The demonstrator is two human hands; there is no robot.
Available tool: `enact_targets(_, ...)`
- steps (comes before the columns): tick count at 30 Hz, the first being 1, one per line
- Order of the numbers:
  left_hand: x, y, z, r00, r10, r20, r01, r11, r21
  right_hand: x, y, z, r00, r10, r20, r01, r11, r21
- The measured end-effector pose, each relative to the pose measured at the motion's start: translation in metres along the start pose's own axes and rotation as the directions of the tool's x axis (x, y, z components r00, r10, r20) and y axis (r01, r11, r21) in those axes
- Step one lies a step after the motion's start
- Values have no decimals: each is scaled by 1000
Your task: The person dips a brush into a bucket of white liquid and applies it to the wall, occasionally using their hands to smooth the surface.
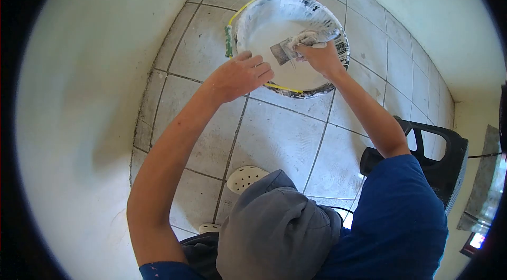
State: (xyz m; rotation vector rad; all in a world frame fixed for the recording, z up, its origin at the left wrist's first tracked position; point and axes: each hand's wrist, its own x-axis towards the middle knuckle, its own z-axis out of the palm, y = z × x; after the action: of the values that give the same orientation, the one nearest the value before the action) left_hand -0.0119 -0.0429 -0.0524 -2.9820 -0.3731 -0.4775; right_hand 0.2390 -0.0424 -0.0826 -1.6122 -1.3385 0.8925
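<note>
While R hand [318, 54] grips brush [288, 48] over bucket [288, 6], bristles [279, 54] face L hand [238, 76] (grip unclear) nr rim [238, 40].

The tub [273, 7] is white, streaked black, with a yellow band [283, 88] and green patches [228, 42]; its paint [260, 42] is white. The brush [281, 54] has grey-brown bristles. Dark lines grid the pale grey tiles [285, 127]. The cap [277, 227] is grey, the shirt [401, 211] blue.

A pale wall [68, 95] rises to my left, smudged by a soft shadow [111, 140], and another pale wall [449, 26] stands opposite; between them runs a scuffed floor [285, 129] of light square tiles with dark grout lines [238, 132], a black handled case [442, 174] at right
</note>
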Motion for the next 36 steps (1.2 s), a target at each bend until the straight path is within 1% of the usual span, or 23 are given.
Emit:
enact_targets(2, -2, 3, 0, 999, 30, 37, -28, 998, -52, -16, -36, -9, 994, 44, 98, -57, 989, 136)
enact_targets(5, -7, 11, -2, 1000, -1, 18, 2, 996, -91, -23, -46, -16, 980, 134, 146, -147, 986, 78)
enact_targets(8, -10, 16, -7, 996, -33, 84, 43, 993, -110, -19, -33, -15, 987, 93, 132, -92, 996, -10)
enact_targets(11, -21, 35, -17, 993, -69, 94, 77, 993, -89, -25, -44, -13, 969, 114, 219, -127, 991, 48)
enact_targets(14, -27, 45, -26, 976, -105, 188, 126, 987, -104, -19, -35, -3, 961, 149, 235, -174, 981, 89)
enact_targets(17, -18, 48, -31, 973, -139, 183, 161, 981, -108, -9, -44, 0, 914, 225, 337, -258, 964, 57)
enact_targets(20, -27, 55, -33, 950, -224, 217, 262, 951, -162, -9, -37, 19, 859, 211, 466, -229, 973, -18)
enact_targets(23, -34, 55, -42, 935, -293, 201, 343, 888, -305, -20, -35, 39, 917, 41, 396, 22, 988, -155)
enact_targets(24, -22, 48, -47, 932, -297, 208, 351, 882, -315, -13, -14, 36, 925, 51, 377, 26, 980, -198)
enact_targets(25, -27, 46, -56, 929, -309, 201, 361, 876, -321, -15, 14, 45, 931, 51, 361, 43, 968, -248)
enact_targets(26, -32, 43, -64, 928, -320, 193, 368, 872, -322, -13, 16, 49, 920, 84, 382, -6, 979, -203)
enact_targets(27, -40, 40, -72, 912, -361, 194, 408, 851, -331, -11, 17, 52, 908, 118, 403, -57, 986, -160)
enact_targets(28, -47, 38, -80, 895, -398, 200, 445, 828, -343, -10, -5, 49, 862, 184, 471, -193, 981, -29)
enact_targets(29, -56, 36, -87, 877, -435, 205, 481, 800, -358, -9, -25, 45, 804, 237, 546, -335, 938, 86)
enact_targets(32, -82, 28, -103, 799, -544, 257, 602, 724, -337, -1, -63, 21, 706, 397, 587, -598, 778, 193)
enact_targets(35, -118, 35, -114, 667, -675, 314, 744, 581, -330, -3, -66, 7, 679, 478, 558, -710, 622, 330)
enact_targets(36, -130, 40, -117, 630, -697, 342, 774, 532, -343, -3, -63, 1, 697, 445, 562, -694, 616, 373)
